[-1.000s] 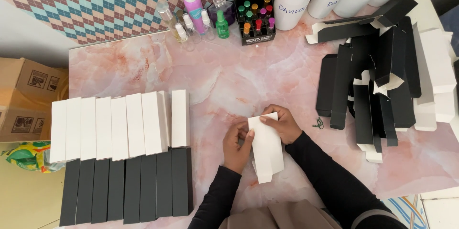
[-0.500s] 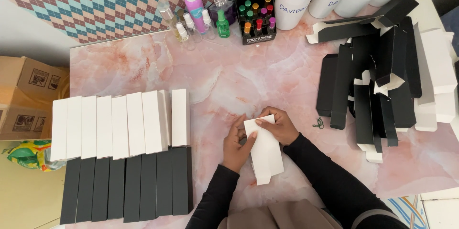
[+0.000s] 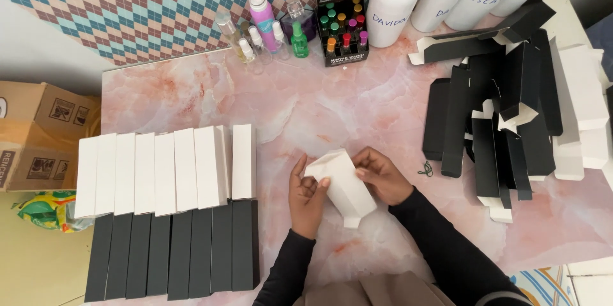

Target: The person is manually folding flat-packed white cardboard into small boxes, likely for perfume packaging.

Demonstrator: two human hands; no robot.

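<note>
White carton [image 3: 341, 181] sits near the desk's front edge, pinched between my left hand [image 3: 308, 196] and right hand [image 3: 381, 175]. Judged light, thin, crushable; best gripped along folded edges, not panels.

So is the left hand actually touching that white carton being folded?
Touching. The head view shows the left hand with its fingertips pressed onto the upper end of the white carton, while the right hand grips its other side.
</note>
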